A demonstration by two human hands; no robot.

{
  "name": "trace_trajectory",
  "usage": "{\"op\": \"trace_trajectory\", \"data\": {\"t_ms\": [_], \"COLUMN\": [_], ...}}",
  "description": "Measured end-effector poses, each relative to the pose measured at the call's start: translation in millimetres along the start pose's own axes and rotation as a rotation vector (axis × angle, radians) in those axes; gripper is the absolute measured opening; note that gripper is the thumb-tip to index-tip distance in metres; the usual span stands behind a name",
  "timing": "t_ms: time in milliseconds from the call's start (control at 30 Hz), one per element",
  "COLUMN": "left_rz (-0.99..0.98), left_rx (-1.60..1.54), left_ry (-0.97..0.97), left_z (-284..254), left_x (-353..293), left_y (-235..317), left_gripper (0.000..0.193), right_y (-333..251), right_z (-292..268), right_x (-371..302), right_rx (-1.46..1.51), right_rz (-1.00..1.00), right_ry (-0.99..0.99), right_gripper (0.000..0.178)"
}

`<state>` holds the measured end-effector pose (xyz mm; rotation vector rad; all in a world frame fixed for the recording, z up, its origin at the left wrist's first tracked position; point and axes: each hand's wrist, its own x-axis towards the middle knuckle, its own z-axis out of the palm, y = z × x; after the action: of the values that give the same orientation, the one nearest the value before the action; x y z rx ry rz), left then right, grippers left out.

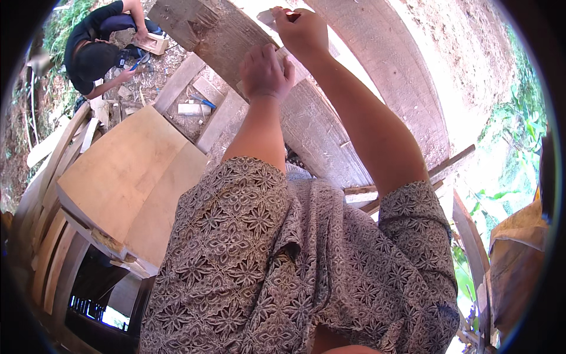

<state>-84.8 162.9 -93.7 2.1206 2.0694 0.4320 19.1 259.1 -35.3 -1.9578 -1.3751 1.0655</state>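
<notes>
**Two hands at work on a weathered plank**

A wide, grey, weathered plank (pixel 318 127) slants across the middle of the head view, its rough grain running from upper left to lower right. Beside it on the left lies a stack of pale plywood sheets (pixel 121 171), flat and smooth. Further off, at the top left, a person in dark clothes (pixel 94 50) crouches over a small wooden block (pixel 154 42) on littered ground.

The wearer's forearms reach up from patterned sleeves to the plank's upper part. The left hand (pixel 266 74) rests on the plank, fingers curled together over a small pale piece; its grip underneath is hidden. Just above it, the right hand (pixel 303 32) pinches a slim pencil-like tool (pixel 290 16) with a reddish tip between bunched fingertips, set against a pale strip at the plank's edge.
</notes>
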Motion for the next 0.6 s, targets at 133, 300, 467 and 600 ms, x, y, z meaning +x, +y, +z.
{"op": "trace_trajectory", "data": {"t_ms": [133, 300, 467, 600], "left_rz": [0.011, 0.031, 0.026, 0.056], "left_rx": [0.016, 0.07, 0.071, 0.047], "left_ry": [0.024, 0.03, 0.049, 0.064], "left_z": [5.3, 18.1, 18.9, 14.7], "left_x": [-3.5, -3.2, -5.3, -3.7], "left_y": [-0.9, -9.5, -8.7, -6.5], "left_gripper": [0.038, 0.04, 0.038, 0.037], "right_y": [1.2, 0.8, -17.1, -8.6], "right_z": [-10.3, -9.3, -28.8, -75.2], "right_x": [-4.3, -13.8, -41.9, -67.4], "right_rx": [0.239, 0.233, 0.349, 0.243], "right_rz": [0.104, 0.113, -0.071, -0.193], "right_ry": [0.005, 0.036, 0.094, 0.077], "right_gripper": [0.046, 0.048, 0.046, 0.041]}}
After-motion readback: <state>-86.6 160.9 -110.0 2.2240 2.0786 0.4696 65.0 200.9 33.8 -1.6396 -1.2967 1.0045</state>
